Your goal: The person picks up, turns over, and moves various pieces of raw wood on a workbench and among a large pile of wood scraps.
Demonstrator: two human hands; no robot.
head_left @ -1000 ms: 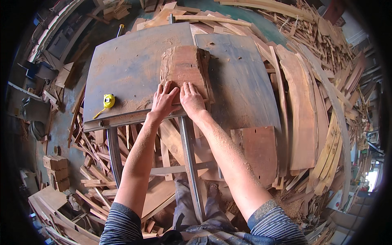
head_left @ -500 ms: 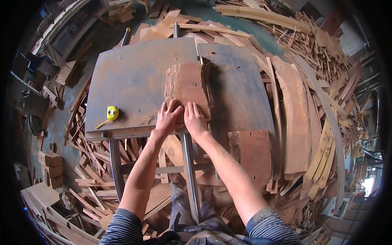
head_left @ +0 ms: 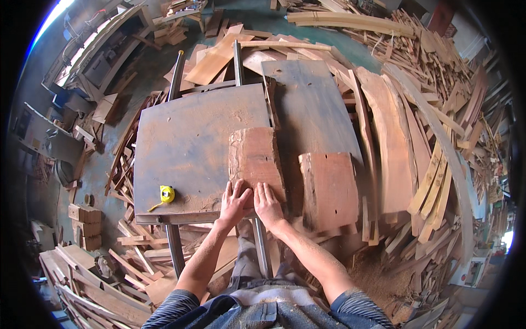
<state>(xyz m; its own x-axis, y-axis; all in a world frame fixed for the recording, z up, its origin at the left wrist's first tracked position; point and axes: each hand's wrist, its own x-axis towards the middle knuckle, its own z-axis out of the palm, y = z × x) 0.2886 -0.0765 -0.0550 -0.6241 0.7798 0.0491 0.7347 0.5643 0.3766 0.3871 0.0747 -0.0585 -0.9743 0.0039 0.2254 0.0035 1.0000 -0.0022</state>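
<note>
Forward-left of left grip: flat grey desk passable; yellow round tape measure obstructs directly left. Right of right grip: narrow gap, then reddish rectangular wooden slab. Ahead of both: reddish-brown rough-edged wooden board.

The left hand and right hand are resting side by side on the plank's near end, fingers pointing away; the forearms are slanting inward toward it.

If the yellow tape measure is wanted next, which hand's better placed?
Left, I'd say: the left hand is nearer the yellow tape measure on the table; the right hand would reach past the left. Both rest on the wooden board.
</note>
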